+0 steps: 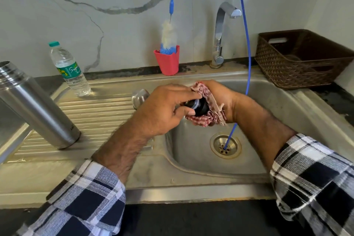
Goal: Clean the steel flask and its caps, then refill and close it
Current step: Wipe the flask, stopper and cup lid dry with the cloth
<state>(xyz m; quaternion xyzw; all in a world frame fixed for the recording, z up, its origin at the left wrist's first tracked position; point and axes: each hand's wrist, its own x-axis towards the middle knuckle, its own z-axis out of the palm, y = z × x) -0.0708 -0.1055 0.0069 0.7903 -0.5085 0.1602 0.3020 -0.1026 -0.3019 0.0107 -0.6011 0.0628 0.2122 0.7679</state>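
Note:
My left hand [162,109] grips a black inner cap [199,107] over the sink basin. Against that cap my right hand [220,97] holds a red checked cloth [208,113], wrapped round its far side. The open steel flask [34,107] stands uncapped on the drainboard at the left. A steel outer cap [139,97] lies on the drainboard just behind my left hand. A clear plastic water bottle [69,69] with a green cap stands at the back left.
A red cup [168,63] holding a blue bottle brush [169,38] stands behind the sink [191,159]. The chrome tap [220,32] is at the back right, with a blue hose [247,44] running into the drain [225,146]. A brown basket [302,59] sits on the right.

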